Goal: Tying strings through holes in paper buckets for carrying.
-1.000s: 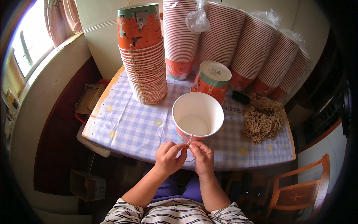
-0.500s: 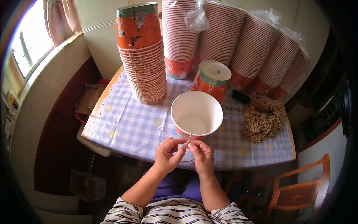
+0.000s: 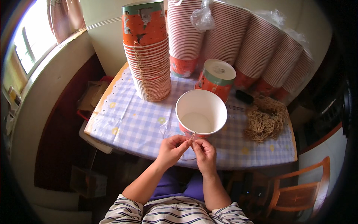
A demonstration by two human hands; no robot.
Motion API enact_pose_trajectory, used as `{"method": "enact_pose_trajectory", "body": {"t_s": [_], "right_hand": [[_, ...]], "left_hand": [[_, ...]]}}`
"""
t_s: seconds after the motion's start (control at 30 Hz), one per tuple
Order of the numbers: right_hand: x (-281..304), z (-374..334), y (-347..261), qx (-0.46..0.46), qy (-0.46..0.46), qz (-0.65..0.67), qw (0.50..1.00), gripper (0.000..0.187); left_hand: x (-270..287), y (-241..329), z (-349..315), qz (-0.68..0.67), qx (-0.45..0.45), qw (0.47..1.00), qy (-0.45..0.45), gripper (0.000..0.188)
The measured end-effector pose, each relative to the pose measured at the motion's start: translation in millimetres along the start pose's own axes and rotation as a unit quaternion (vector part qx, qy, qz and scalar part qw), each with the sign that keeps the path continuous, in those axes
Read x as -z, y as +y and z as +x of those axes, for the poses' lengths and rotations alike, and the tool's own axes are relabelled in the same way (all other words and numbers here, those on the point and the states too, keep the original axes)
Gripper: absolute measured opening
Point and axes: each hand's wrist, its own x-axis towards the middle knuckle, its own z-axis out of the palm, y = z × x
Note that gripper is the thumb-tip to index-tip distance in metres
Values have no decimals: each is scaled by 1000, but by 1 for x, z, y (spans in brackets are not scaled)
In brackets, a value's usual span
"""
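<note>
Daylight comes from a window (image 3: 35, 35) on your left, and a blue-and-white checked cloth covers the counter (image 3: 134, 127) before you. From your head camera, the single view, your left hand (image 3: 172, 149) and right hand (image 3: 205, 155) meet at the counter's near edge, each grip narrow, thumb and forefinger pinched on one thin string (image 3: 193, 135). Your fingertips hide the pinched part, and how the string fastens to the tub (image 3: 201, 112) is hard to make out. You have that one open tub just beyond your hands, one upside-down tub (image 3: 220, 75) behind it, one tall stack (image 3: 149, 71) on the left draped with strings, and five plastic-wrapped stacks (image 3: 227, 33) at the back, some cut off above. One tangled bundle of string (image 3: 266, 125) lies right, its strands uncountable, beside a dark object you cannot identify. Your tub stands upright, mouth up, long axis vertical; the pinched string runs from its near side toward you.
</note>
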Motion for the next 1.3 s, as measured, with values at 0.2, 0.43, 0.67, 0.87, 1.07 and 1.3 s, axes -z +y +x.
{"method": "enact_pose_trajectory", "body": {"t_s": [0.2, 0.43, 0.67, 0.87, 1.07, 1.3], "right_hand": [[-6, -1, -13, 68, 76, -92, 991, 11], [4, 0, -2, 44, 51, -74, 995, 13], [9, -1, -28, 135, 86, -207, 965, 9], [4, -2, -46, 180, 40, -262, 947, 10], [-2, 3, -41, 345, 41, -379, 858, 17], [0, 10, -30, 368, 29, -445, 816, 12]], "left_hand": [[-6, 8, -4, 54, 3, 998, 15, 12], [-3, -3, 2, -80, 33, 996, 6, 16], [1, -4, 1, -134, 90, 987, 4, 15], [0, -8, 0, -104, 38, 994, 21, 14], [-2, -13, -1, -68, -26, 997, 20, 14], [-4, -7, -4, 26, -38, 998, 40, 14]]}}
